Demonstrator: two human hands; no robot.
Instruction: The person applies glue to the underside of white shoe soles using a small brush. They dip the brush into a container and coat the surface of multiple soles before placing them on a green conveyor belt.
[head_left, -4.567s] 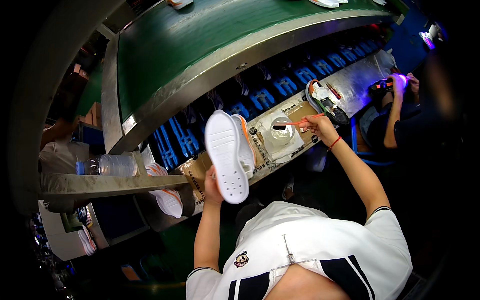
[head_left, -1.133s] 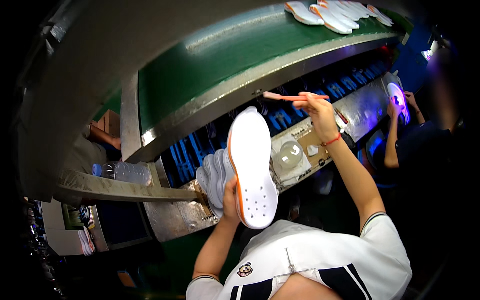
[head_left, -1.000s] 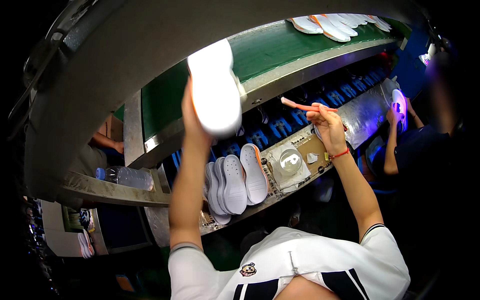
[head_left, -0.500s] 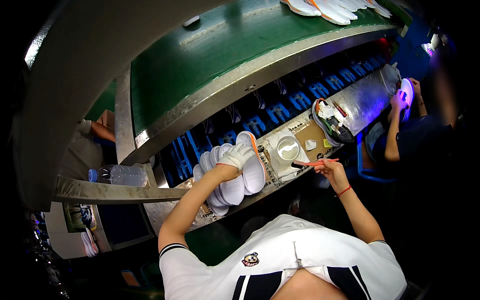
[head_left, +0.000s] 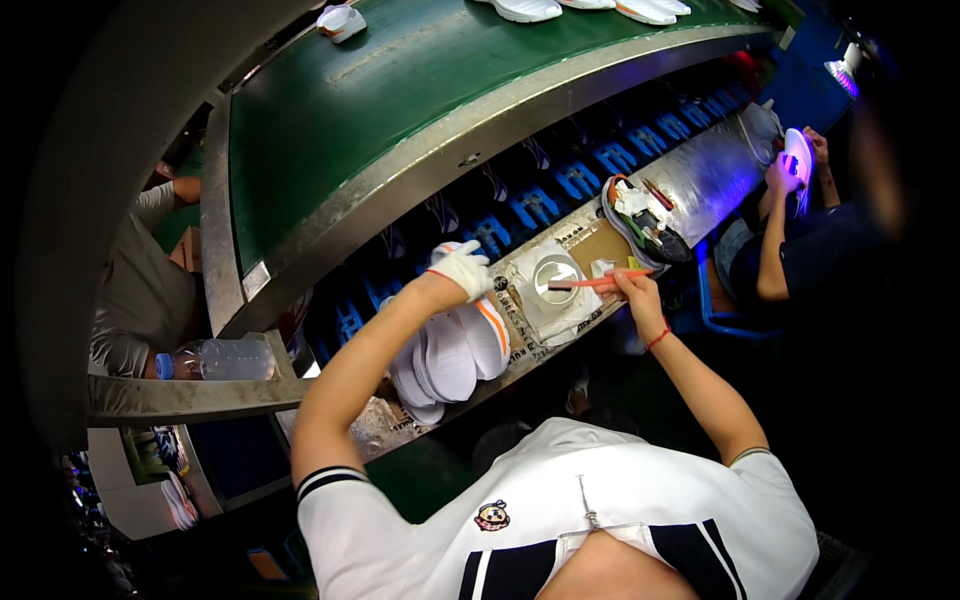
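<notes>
My gloved left hand (head_left: 463, 274) is over the far end of a row of white shoe soles (head_left: 447, 355). The foremost sole has an orange stripe along its edge. A white rounded piece with an orange line (head_left: 447, 248) shows just behind the glove; whether my fingers grip it is hidden. My right hand (head_left: 632, 290) is closed around the red-orange handle of a brush (head_left: 605, 281). Its dark bristle end lies over a round bowl (head_left: 556, 270), which holds something whitish and stands on crumpled white paper (head_left: 528, 300).
A shoe with crumpled paper (head_left: 640, 225) lies right of the bowl. Blue holders (head_left: 535, 205) line the space under the green conveyor (head_left: 400, 130), which carries white soles (head_left: 650, 10). A plastic bottle (head_left: 225, 360) stands left. One co-worker (head_left: 810, 240) handles a sole at right; another (head_left: 150, 290) is at left.
My left hand has moved off the front sole toward the far end of the row. My right hand has brought the brush left, over the bowl. A white piece has appeared on the conveyor's left.
</notes>
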